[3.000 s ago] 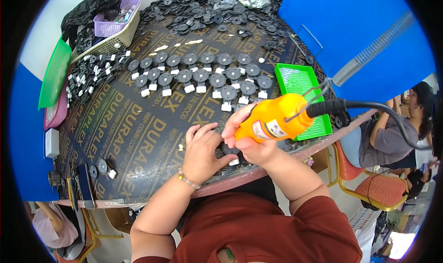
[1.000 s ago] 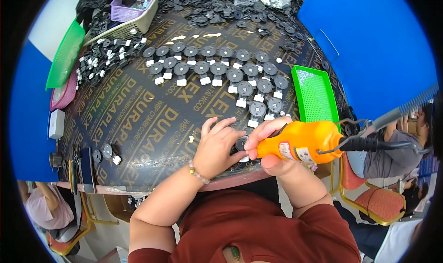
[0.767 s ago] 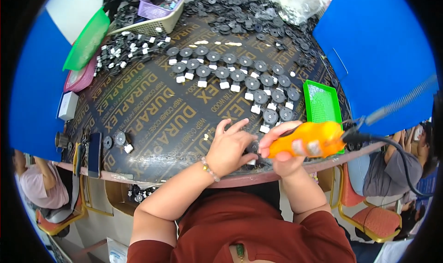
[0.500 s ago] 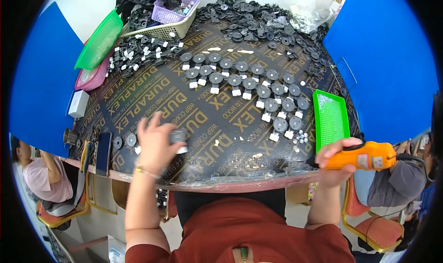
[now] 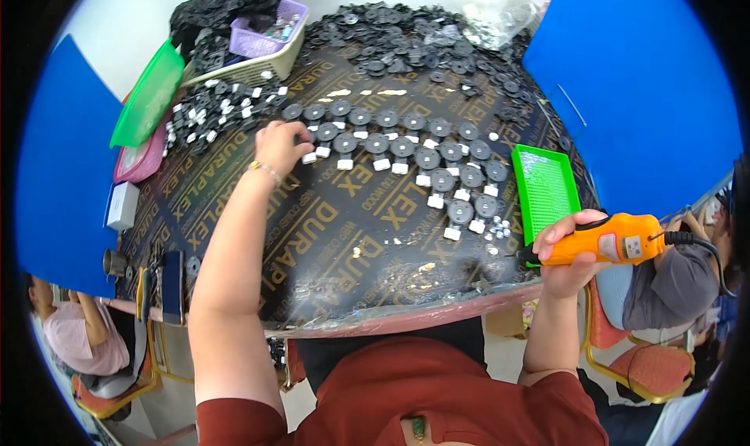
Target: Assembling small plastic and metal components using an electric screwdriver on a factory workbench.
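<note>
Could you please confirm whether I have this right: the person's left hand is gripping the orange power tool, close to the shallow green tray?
Not quite: the head view shows the orange power tool gripped in the person's right hand, not the left hand. It is indeed close to the shallow green tray.

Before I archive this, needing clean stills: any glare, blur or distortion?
Head view: pale glare on the tabletop near its front edge; head view: fisheye bowing along that edge, with black corners; head view: the orange power tool looks fairly sharp.
</note>
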Demonstrator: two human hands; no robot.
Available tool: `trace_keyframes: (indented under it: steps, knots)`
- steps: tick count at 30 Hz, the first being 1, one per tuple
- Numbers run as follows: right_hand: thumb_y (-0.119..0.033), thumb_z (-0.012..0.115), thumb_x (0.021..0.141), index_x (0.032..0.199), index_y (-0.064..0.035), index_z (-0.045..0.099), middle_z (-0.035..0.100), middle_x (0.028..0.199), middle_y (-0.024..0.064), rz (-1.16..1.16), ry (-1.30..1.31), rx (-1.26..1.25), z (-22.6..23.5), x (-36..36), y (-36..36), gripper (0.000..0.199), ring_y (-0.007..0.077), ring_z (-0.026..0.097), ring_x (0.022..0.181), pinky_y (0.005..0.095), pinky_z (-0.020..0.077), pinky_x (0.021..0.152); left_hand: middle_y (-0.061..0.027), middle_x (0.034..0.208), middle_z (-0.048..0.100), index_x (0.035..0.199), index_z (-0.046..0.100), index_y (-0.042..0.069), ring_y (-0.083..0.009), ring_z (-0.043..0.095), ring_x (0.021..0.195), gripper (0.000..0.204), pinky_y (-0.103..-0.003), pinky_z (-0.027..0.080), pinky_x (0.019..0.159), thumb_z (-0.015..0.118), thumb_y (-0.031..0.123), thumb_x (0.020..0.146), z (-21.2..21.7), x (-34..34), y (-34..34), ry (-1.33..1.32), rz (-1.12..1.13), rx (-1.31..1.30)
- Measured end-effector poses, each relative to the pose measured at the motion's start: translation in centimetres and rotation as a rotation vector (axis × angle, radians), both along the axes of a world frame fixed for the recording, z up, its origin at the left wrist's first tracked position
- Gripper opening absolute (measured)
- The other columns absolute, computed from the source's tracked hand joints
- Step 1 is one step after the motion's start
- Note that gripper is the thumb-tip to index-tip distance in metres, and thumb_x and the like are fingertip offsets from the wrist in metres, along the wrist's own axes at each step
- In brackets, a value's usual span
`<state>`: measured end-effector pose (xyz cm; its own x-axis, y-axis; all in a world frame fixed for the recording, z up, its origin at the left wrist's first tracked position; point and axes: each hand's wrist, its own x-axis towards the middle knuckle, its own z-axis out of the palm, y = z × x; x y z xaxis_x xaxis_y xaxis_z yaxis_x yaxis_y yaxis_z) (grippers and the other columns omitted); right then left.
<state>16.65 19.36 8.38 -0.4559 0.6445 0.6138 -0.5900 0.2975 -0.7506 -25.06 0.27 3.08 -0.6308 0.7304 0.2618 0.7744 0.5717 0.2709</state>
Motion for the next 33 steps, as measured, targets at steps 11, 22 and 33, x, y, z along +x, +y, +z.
trace_keyframes:
  steps: [11,22,33]
  knots:
    - [-0.024,0.067,0.091,0.113,0.0003,0.049,0.062,0.08,0.0082,-0.333,-0.073,0.047,-2.2,3.9,10.7,0.038,0.0114,0.057,0.06,0.0251,0.0478,0.057,-0.0102,0.105,0.067,0.108,0.066,0.006,-0.03,0.059,0.104,0.049,-0.042,0.039,0.094,0.083,0.01,0.062,5.8,17.4,-1.2,-0.099,-0.32,0.132]
    - [-0.024,0.068,0.09,0.111,-0.0002,0.049,0.062,0.078,0.0065,-0.342,-0.137,0.041,-3.4,3.7,11.1,0.037,0.0099,0.058,0.06,0.0233,0.0478,0.058,-0.0065,0.105,0.066,0.107,0.067,0.008,-0.0278,0.054,0.112,0.048,-0.044,0.035,0.098,0.083,0.019,0.063,0.6,25.5,1.4,-0.199,-0.483,0.133]
    - [-0.02,0.068,0.09,0.11,0.0011,0.05,0.063,0.078,0.0063,-0.361,-0.119,0.013,-3.6,3.8,10.5,0.034,0.0097,0.058,0.059,0.0236,0.0476,0.058,-0.0061,0.105,0.066,0.107,0.066,0.009,-0.0281,0.054,0.114,0.054,-0.044,0.034,0.097,0.086,0.028,0.06,-0.4,24.8,1.2,-0.269,-0.44,0.2]
